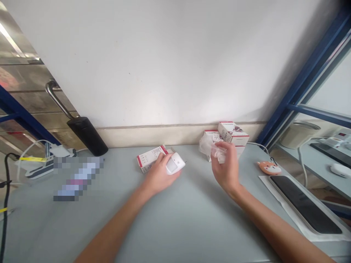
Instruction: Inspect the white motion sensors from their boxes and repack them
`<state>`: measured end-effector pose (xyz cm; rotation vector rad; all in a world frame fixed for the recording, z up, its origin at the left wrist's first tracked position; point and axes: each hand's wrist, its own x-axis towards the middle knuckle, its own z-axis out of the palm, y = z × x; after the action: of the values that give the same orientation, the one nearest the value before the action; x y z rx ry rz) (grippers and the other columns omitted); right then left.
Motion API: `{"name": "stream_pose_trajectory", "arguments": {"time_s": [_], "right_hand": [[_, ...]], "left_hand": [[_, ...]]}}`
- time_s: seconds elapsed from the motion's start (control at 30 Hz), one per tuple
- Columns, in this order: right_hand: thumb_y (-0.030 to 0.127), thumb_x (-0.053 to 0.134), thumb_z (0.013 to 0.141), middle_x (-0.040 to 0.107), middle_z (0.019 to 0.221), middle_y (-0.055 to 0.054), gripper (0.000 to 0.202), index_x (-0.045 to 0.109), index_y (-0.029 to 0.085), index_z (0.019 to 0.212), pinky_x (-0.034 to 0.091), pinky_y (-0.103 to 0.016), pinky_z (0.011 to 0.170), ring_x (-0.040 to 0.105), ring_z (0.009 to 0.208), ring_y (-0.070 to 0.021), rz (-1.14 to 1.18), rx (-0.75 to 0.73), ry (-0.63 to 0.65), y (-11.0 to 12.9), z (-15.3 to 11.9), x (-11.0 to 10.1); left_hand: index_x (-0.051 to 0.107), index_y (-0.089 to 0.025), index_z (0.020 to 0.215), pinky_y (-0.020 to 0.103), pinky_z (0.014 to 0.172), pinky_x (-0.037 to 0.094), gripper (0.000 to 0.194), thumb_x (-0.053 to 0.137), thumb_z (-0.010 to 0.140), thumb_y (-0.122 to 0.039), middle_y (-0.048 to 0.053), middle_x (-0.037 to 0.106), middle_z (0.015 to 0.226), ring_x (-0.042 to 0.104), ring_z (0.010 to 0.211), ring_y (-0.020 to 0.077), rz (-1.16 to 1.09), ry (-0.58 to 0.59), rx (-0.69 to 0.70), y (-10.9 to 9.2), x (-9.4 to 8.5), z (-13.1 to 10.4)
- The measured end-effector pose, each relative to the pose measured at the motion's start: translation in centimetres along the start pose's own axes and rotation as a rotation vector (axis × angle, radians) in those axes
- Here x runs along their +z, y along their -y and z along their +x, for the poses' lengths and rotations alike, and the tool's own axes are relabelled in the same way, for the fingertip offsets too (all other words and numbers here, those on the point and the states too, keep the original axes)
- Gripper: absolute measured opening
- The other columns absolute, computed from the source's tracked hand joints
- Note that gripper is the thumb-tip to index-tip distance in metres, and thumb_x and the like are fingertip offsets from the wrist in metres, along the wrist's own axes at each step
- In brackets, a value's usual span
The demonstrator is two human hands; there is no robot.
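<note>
My left hand (161, 176) is closed around a small white motion sensor (175, 163) with a curved grey-white window. Just behind that hand lies a red-and-white carton (149, 159), its right end near the sensor. Over to the right, my right hand (228, 166) pinches a crumpled clear plastic bag (206, 145), raised in front of two more cartons. One of these, a white-and-red carton (233, 132), stands at the back by the wall; the smaller carton (211, 136) beside it is partly covered by the bag.
A black cylinder (87, 135) with a metal handle stands at the back left, near white devices and cables (41, 166). A blurred-out flat object (79, 179) lies left. At right are an orange animal-faced case (269, 167) and a dark-screened device (304, 204) on white paper.
</note>
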<state>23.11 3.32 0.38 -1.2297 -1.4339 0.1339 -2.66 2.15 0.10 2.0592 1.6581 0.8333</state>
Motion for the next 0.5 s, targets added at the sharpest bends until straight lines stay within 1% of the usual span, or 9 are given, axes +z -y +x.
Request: {"name": "stream_pose_trajectory", "arguments": {"time_s": [0.03, 0.1, 0.17, 0.23, 0.27, 0.33, 0.4, 0.43, 0.5], "right_hand": [[0.031, 0.059, 0.096, 0.063, 0.134, -0.012, 0.031, 0.058, 0.029, 0.127, 0.057, -0.048, 0.094, 0.066, 0.12, -0.0318, -0.076, -0.06, 0.057, -0.3, -0.1, 0.1], [0.033, 0.062, 0.096, 0.058, 0.145, -0.012, 0.047, 0.053, 0.032, 0.142, 0.056, -0.052, 0.101, 0.061, 0.131, -0.0349, -0.158, -0.164, 0.295, -0.8, -0.7, 0.5], [0.042, 0.069, 0.095, 0.052, 0.155, -0.013, 0.071, 0.039, 0.033, 0.159, 0.046, -0.06, 0.116, 0.046, 0.148, -0.0385, -0.153, -0.253, 0.538, -1.2, -1.4, 1.0], [0.052, 0.071, 0.094, 0.044, 0.163, -0.013, 0.085, 0.029, 0.032, 0.165, 0.033, -0.064, 0.125, 0.031, 0.158, -0.0393, -0.077, -0.272, 0.66, -1.1, -1.8, 1.2], [0.054, 0.069, 0.096, 0.043, 0.164, -0.013, 0.083, 0.03, 0.032, 0.165, 0.032, -0.063, 0.126, 0.031, 0.158, -0.0383, -0.017, -0.243, 0.668, -0.8, -1.9, 1.2], [0.057, 0.061, 0.1, 0.051, 0.155, -0.013, 0.068, 0.041, 0.031, 0.16, 0.038, -0.057, 0.122, 0.045, 0.146, -0.0344, 0.143, -0.116, 0.644, 0.1, -1.7, 0.8], [0.06, 0.054, 0.103, 0.064, 0.133, -0.011, 0.056, 0.056, 0.029, 0.149, 0.049, -0.05, 0.11, 0.061, 0.121, -0.0293, 0.312, 0.122, 0.622, 1.4, -1.2, 0.3], [0.062, 0.053, 0.102, 0.067, 0.121, -0.01, 0.055, 0.062, 0.027, 0.144, 0.052, -0.047, 0.102, 0.064, 0.107, -0.0266, 0.383, 0.265, 0.618, 1.9, -1.0, 0.1], [0.064, 0.058, 0.099, 0.068, 0.104, -0.006, 0.055, 0.068, 0.024, 0.136, 0.052, -0.042, 0.09, 0.062, 0.087, -0.0213, 0.51, 0.523, 0.611, 2.8, -0.5, -0.2]], "left_hand": [[0.055, -0.028, 0.143, 0.042, 0.1, 0.051, 0.064, 0.074, 0.087, -0.054, 0.01, 0.061, 0.135, 0.065, 0.119, 0.0317, -0.097, -0.02, -0.053, -0.5, -0.2, -0.1], [0.053, -0.026, 0.142, 0.041, 0.099, 0.051, 0.067, 0.073, 0.088, -0.061, 0.01, 0.064, 0.131, 0.064, 0.12, 0.0316, -0.302, -0.005, -0.164, -1.5, -0.4, -0.2], [0.053, -0.026, 0.14, 0.041, 0.097, 0.051, 0.065, 0.067, 0.091, -0.066, 0.009, 0.067, 0.127, 0.065, 0.118, 0.0312, -0.471, 0.044, -0.262, -2.2, -0.5, -0.2], [0.054, -0.028, 0.14, 0.04, 0.099, 0.049, 0.059, 0.061, 0.096, -0.066, 0.009, 0.066, 0.133, 0.062, 0.126, 0.0312, -0.645, 0.083, -0.279, -2.4, -0.4, -0.3], [0.054, -0.029, 0.142, 0.04, 0.102, 0.047, 0.056, 0.059, 0.098, -0.064, 0.009, 0.064, 0.138, 0.058, 0.131, 0.0312, -0.752, 0.111, -0.259, -2.5, -0.3, -0.3], [0.051, -0.03, 0.148, 0.039, 0.105, 0.045, 0.053, 0.059, 0.101, -0.053, 0.008, 0.06, 0.148, 0.052, 0.14, 0.0308, -0.956, 0.221, -0.204, -2.5, 0.0, -0.4], [0.049, -0.031, 0.152, 0.038, 0.103, 0.045, 0.06, 0.069, 0.096, -0.041, 0.008, 0.059, 0.15, 0.052, 0.14, 0.0311, -1.055, 0.348, -0.171, -2.7, 0.2, -0.7], [0.049, -0.032, 0.153, 0.038, 0.1, 0.046, 0.065, 0.074, 0.093, -0.036, 0.008, 0.06, 0.149, 0.053, 0.138, 0.0313, -1.06, 0.398, -0.164, -3.0, 0.3, -1.0], [0.05, -0.033, 0.153, 0.036, 0.092, 0.048, 0.071, 0.08, 0.089, -0.032, 0.009, 0.062, 0.147, 0.058, 0.13, 0.0314, -1.058, 0.459, -0.177, -3.5, 0.4, -1.5]]}}
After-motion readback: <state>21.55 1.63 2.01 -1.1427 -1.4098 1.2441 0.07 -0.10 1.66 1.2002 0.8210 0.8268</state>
